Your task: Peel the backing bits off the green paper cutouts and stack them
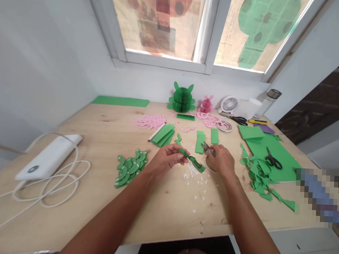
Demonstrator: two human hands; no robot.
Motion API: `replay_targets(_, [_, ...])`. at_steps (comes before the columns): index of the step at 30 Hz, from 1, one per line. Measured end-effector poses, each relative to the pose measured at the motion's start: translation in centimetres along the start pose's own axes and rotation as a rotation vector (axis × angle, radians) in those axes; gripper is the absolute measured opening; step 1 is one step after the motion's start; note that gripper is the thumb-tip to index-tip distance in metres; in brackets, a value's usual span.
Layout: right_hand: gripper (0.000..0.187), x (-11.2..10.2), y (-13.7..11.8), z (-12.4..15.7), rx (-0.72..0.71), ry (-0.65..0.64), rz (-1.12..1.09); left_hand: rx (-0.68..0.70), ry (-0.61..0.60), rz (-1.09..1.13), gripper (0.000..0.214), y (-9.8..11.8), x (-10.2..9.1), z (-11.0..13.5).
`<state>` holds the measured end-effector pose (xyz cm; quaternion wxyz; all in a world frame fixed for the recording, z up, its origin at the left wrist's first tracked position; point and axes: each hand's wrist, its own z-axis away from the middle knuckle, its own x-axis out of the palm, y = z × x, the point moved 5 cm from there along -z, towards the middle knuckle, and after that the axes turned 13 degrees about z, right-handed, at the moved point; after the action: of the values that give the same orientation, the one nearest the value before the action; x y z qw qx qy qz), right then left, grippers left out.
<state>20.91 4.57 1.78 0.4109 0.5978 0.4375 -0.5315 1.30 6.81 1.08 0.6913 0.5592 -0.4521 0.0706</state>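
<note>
I pinch folded green paper in left hand, lifted off surface so scissors, gripped in right hand, reach it.

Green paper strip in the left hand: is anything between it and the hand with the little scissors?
Nothing visible is. The left hand pinches the curved green paper strip by one end, and the right hand, holding small metal scissors, sits right beside its other end.

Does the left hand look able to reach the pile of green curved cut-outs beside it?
Probably yes. The pile lies close to the left hand on the wooden table, with nothing between them. But that hand pinches a green paper strip, while the right hand holds small scissors.
</note>
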Motion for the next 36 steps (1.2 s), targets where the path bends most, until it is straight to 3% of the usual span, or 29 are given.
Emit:
replay_targets(11, [0.033, 0.1, 0.4, 0.6, -0.041, -0.168, 0.118, 0.012, -0.059, 0.21, 0.018, -0.1, -0.5, -0.2])
replay_targets(13, [0.033, 0.3, 0.6, 0.6, -0.043, -0.171, 0.108, 0.018, -0.065, 0.217, 0.017, -0.1, -0.4, -0.2])
replay_targets(15, [0.035, 0.2, 0.9, 0.6, -0.035, -0.093, 0.067, 0.012, -0.073, 0.219, 0.016, 0.0, -0.2, -0.1])
replay_targets(19, [0.036, -0.1, 1.3, 0.4, -0.022, 0.134, -0.242, -0.016, -0.09, 0.214, 0.014, 0.0, 0.2, 0.1])
replay_targets(21, [0.036, 0.0, 1.4, 0.3, -0.031, 0.177, -0.487, -0.029, -0.094, 0.213, 0.015, 0.0, 0.4, 0.2])
replay_targets(23, [0.038, 0.5, 1.2, 0.2, -0.03, 0.113, -0.794, -0.039, -0.09, 0.211, 0.015, 0.0, 0.4, 0.3])
replay_targets(25, [0.041, 1.2, 0.8, 0.1, 0.008, -0.036, -1.112, -0.041, -0.08, 0.211, 0.015, -0.1, 0.3, 0.3])
replay_targets(28, [0.043, 1.4, 0.0, 0.5, 0.044, -0.185, -1.429, -0.04, -0.078, 0.216, 0.014, -0.1, 0.1, 0.2])
replay_targets(33, [0.04, 1.1, -1.5, 1.5, 0.012, -0.284, -1.554, -0.05, -0.112, 0.211, 0.012, -0.2, 0.2, 0.2])
replay_targets(36, [0.037, 0.7, -2.6, 2.2, -0.08, -0.255, -1.547, -0.052, -0.112, 0.212, 0.012, -0.2, 0.3, 0.2])
